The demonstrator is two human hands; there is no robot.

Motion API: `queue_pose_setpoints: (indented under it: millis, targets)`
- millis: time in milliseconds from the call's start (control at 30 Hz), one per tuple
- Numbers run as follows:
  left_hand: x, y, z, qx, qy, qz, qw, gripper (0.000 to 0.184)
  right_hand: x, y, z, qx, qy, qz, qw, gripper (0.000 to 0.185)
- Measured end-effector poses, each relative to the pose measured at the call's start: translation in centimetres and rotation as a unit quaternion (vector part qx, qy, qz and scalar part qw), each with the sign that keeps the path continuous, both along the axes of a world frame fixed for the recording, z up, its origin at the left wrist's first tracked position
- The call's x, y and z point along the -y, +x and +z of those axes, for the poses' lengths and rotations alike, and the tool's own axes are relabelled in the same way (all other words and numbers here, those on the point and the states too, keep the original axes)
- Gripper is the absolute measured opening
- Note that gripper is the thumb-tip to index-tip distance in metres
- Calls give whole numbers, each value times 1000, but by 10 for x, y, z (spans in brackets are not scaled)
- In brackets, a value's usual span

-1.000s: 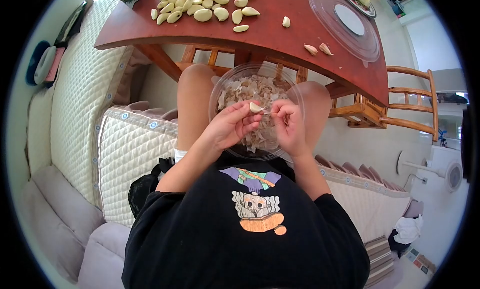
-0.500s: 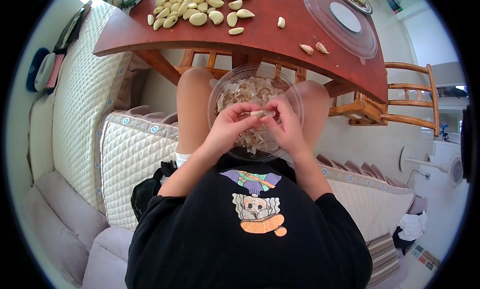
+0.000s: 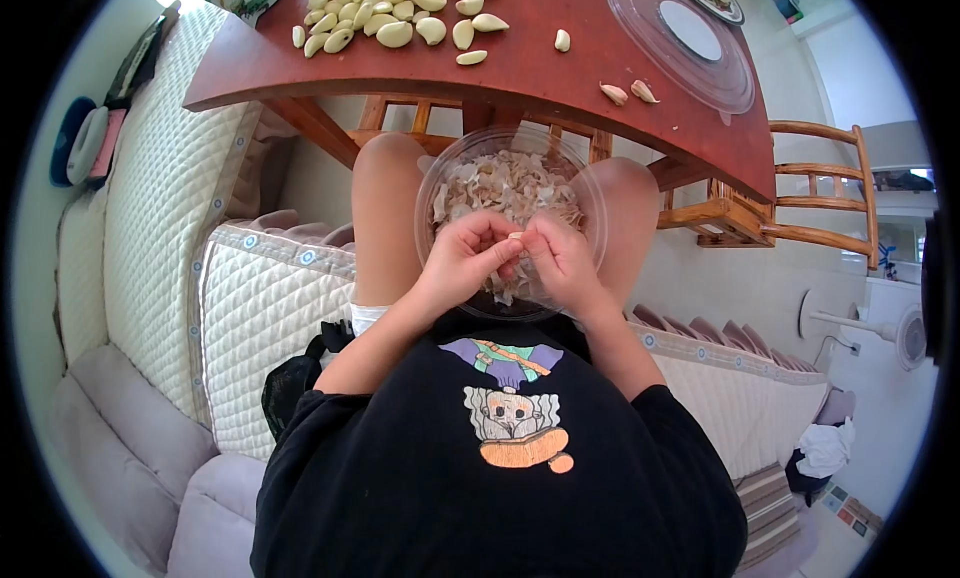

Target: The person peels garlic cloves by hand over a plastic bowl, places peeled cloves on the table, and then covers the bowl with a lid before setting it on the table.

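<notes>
A garlic clove (image 3: 516, 236), mostly covered by fingertips, is pinched between my two hands. My left hand (image 3: 468, 260) closes thumb and fingers on one end. From the other side my right hand (image 3: 562, 262) grips it, fingers curled and thumb pressed in. Just below both hands, a clear plastic bowl (image 3: 598, 200) sits between my thighs. Papery garlic skins (image 3: 505, 183) fill much of it. Whether any skin still clings to the held clove is hidden by my fingers.
Peeled garlic cloves (image 3: 395, 33) lie heaped on the red table (image 3: 400, 78) ahead. Two unpeeled cloves (image 3: 628, 94) rest near its edge, with a single peeled clove (image 3: 562, 41) behind. A clear lid (image 3: 690, 33) and a wooden chair (image 3: 820, 203) are at right.
My right hand has turned inward and its fingers have curled closer around the clove. The clove shows less than before. My left hand has barely moved.
</notes>
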State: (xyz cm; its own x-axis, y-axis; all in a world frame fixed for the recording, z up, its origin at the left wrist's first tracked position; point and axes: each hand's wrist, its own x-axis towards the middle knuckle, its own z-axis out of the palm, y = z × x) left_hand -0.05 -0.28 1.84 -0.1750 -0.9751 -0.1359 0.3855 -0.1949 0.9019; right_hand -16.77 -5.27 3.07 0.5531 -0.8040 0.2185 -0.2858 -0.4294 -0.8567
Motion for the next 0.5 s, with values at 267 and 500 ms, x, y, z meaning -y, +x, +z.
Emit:
queue_pose_setpoints:
  millis: [267, 500]
  targets:
    - [-9, -13, -8, -79, 27, 60, 995, 12, -19, 12, -28, 174, 235, -67, 954, 35]
    - [-6, -12, -16, -107, 2, 69, 992, 16, -21, 24, -12, 283, 366, -73, 884, 36]
